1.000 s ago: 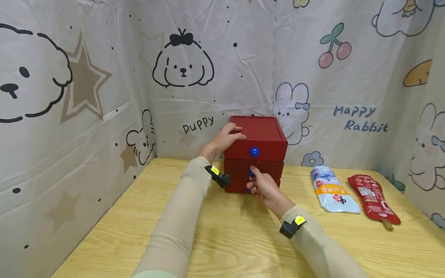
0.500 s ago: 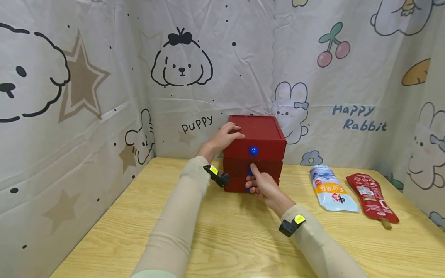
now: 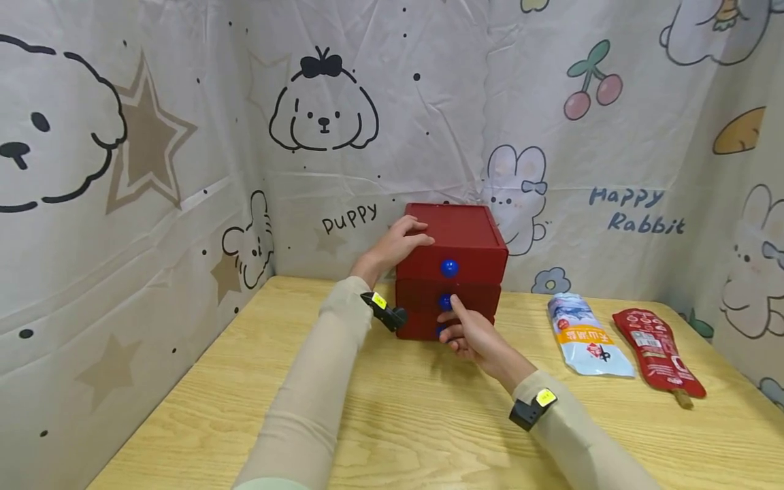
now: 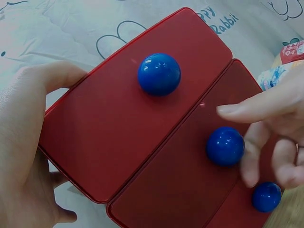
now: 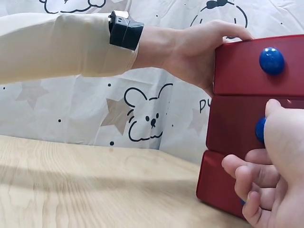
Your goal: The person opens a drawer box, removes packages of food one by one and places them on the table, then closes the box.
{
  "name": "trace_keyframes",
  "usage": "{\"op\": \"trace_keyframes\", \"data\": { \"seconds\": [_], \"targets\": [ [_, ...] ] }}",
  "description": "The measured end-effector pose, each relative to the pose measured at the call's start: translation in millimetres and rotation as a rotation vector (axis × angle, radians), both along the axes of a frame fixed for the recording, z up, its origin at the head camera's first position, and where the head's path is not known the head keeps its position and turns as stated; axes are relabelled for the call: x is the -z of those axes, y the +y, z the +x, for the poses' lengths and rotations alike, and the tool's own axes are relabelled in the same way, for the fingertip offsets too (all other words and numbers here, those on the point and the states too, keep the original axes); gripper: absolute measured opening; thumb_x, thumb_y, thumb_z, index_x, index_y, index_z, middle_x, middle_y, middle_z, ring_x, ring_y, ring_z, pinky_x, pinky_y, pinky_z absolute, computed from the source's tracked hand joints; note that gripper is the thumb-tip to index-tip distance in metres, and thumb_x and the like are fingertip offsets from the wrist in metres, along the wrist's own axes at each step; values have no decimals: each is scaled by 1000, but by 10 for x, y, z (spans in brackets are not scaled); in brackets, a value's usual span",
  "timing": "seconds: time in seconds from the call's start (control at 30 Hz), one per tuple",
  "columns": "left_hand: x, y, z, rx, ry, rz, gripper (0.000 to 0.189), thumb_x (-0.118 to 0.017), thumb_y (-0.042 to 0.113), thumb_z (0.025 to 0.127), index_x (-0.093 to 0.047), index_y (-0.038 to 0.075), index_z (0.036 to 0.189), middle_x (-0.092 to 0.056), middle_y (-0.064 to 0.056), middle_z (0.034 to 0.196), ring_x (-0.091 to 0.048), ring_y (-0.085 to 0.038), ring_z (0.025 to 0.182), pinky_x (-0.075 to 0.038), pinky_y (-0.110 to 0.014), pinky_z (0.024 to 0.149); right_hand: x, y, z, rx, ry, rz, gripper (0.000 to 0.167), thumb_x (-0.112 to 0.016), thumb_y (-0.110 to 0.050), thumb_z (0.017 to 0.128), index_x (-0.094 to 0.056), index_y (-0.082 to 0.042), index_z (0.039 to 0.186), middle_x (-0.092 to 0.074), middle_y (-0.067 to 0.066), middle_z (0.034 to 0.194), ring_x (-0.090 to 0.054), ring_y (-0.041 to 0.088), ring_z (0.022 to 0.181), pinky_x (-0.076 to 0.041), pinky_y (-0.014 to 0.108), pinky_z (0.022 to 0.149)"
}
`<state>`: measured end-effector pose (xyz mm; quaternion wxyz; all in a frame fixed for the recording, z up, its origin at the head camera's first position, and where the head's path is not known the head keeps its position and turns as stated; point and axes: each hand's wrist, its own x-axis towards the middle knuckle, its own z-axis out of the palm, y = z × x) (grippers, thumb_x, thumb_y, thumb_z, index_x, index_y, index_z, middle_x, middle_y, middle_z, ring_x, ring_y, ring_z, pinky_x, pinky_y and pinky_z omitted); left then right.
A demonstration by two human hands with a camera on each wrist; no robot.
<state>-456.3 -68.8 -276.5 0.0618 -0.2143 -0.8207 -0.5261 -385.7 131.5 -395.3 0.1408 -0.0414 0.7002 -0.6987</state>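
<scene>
A red box with three stacked drawers [image 3: 456, 228] stands against the back cloth. Its drawer fronts look flush, each with a round blue knob. My left hand [image 3: 395, 245] grips the box's upper left corner, two digits over the top and the others down the side, as the left wrist view shows. My right hand [image 3: 484, 337] is in front of the middle drawer. In the left wrist view its thumb [image 4: 251, 107] and index finger stand apart, with the middle knob [image 4: 225, 146] just beside them. The lower knob [image 4: 267, 196] sits under its loosely bent fingers.
A white, blue and orange packet [image 3: 588, 333] and a red pouch [image 3: 658, 350] with a brownish end piece lie on the wooden table [image 3: 398, 422], right of the box. Printed cloth [image 3: 429, 102] hangs behind and along both sides.
My right hand has let go of the middle knob and shifted slightly right, its thumb lifting off. The left hand keeps its hold, and the drawers look unmoved.
</scene>
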Motion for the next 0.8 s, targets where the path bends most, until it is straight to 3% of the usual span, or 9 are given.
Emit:
{"op": "trace_keyframes", "data": {
  "seconds": [0.23,0.47,0.67,0.8],
  "targets": [
    [-43,7,-23,-5,8,-9,47,-63,22,100,-58,0,141,-41,-12,153,-34,-25,143,-29,-37,116,148,111,42,111,-124,-155,46,-50,-50,107,-54,-4,108,-59,0,66,-46,6,52,-36,19,47],
    [-27,-2,-9,3,-3,-1,48,-63,22,99,-58,-1,141,-41,-12,154,-34,-26,143,-29,-40,117,269,41,47,130,-182,-84,52,-48,-41,109,-50,8,124,-60,2,74,-46,3,54,-40,15,49],
    [-10,-6,0,-6,-12,-4,49,-64,24,99,-58,1,142,-40,-11,155,-33,-26,144,-29,-41,117,268,-128,38,135,-213,-164,44,-44,-40,111,-53,2,108,-61,3,71,-46,3,53,-41,14,50],
    [-7,-7,-2,-6,-13,3,48,-64,23,100,-58,0,141,-42,-11,152,-35,-25,142,-30,-40,116,277,-234,27,158,-193,-154,38,-42,-34,112,-54,0,100,-60,2,69,-47,3,54,-42,15,50]
  ]
}}
